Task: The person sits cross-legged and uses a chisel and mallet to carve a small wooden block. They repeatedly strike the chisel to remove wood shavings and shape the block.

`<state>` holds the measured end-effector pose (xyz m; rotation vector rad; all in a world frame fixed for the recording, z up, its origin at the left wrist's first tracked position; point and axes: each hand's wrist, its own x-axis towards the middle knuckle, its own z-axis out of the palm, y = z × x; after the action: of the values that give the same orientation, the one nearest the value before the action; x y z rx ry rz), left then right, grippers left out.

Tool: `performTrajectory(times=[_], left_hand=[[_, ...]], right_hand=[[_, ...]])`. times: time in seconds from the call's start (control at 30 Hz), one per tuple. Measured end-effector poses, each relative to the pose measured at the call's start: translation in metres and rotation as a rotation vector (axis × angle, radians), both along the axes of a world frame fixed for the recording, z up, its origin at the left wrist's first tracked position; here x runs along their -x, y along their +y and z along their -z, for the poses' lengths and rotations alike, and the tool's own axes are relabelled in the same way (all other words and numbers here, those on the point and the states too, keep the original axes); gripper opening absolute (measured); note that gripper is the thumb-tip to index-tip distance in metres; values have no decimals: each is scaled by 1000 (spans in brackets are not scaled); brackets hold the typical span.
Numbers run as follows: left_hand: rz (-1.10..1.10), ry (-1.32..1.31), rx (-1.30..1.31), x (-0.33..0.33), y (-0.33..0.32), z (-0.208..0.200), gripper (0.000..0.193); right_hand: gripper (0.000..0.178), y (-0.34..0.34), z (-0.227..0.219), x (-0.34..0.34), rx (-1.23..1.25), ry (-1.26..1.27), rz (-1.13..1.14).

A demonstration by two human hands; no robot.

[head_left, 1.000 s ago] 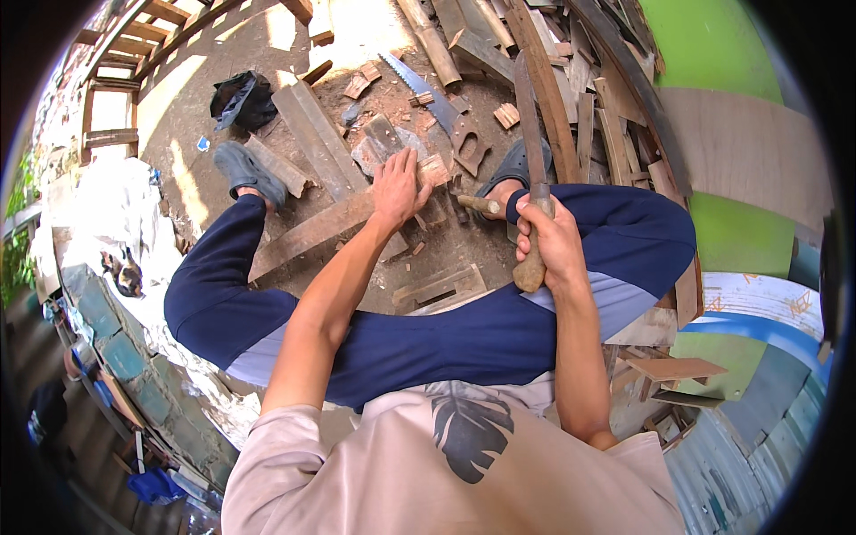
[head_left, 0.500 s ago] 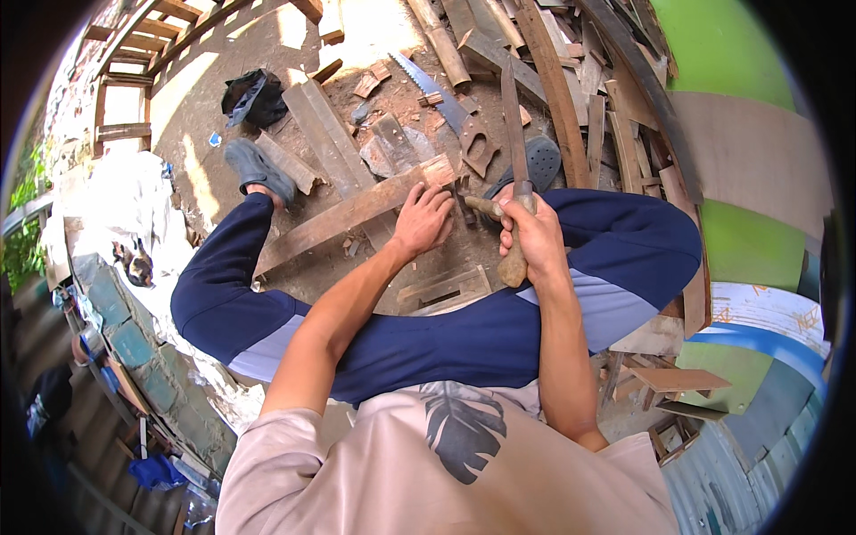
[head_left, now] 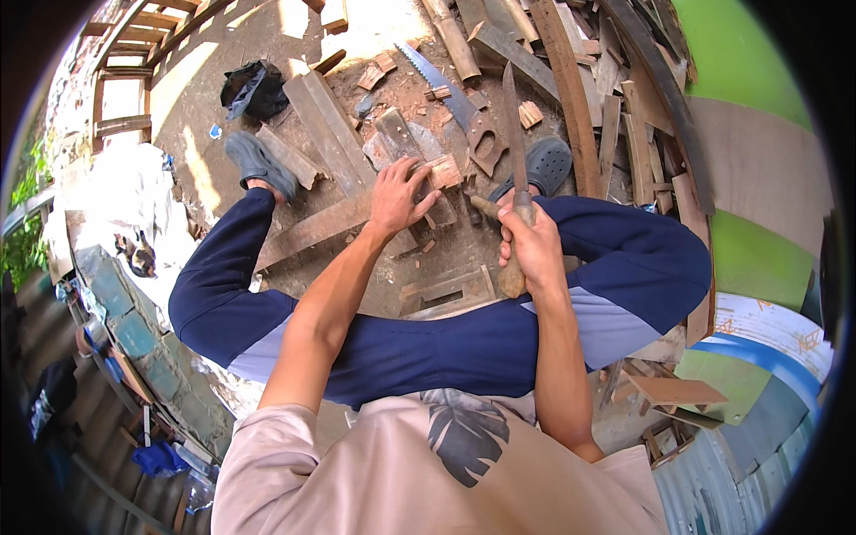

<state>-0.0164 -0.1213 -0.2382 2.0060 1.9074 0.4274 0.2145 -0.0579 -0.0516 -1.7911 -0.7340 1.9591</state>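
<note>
My left hand (head_left: 399, 198) lies across a wooden plank (head_left: 312, 229), its fingers spread and the thumb apart. The plank slants over other boards, and its right end (head_left: 443, 171) looks freshly cut and reddish. In my right hand (head_left: 533, 245) a long-bladed knife (head_left: 514, 134) points away from me; its fingers wrap the rounded wooden handle (head_left: 513, 281). Next to that fist a short wooden stick-like handle (head_left: 486, 209) juts left, with a dark piece at its end. Whether the fist also holds it I cannot tell.
A handsaw (head_left: 464, 116) lies beyond the plank among wood chips. Offcuts and long boards (head_left: 571, 98) pile up at the far right. A black bag (head_left: 256, 89) sits far left, near my shoe (head_left: 259, 165). A small wooden frame (head_left: 450, 290) lies close to me.
My left hand has shifted left along the plank, away from its cut end, with its fingers spread wider. My right hand still holds the knife in nearly the same place.
</note>
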Motion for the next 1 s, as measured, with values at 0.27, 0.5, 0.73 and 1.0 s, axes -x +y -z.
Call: performTrajectory(times=[0.27, 0.5, 0.73, 1.0], left_hand=[[-155, 126, 454, 26, -19, -16, 99], [-84, 42, 577, 55, -2, 7, 81], [49, -80, 786, 100, 33, 22, 105], [17, -264, 791, 118, 39, 19, 83]], right_hand=[[16, -6, 15, 3, -99, -208, -257], [27, -4, -2, 1, -19, -238, -388], [19, -4, -7, 5, 121, -66, -158], [19, -7, 8, 3, 103, -52, -147]])
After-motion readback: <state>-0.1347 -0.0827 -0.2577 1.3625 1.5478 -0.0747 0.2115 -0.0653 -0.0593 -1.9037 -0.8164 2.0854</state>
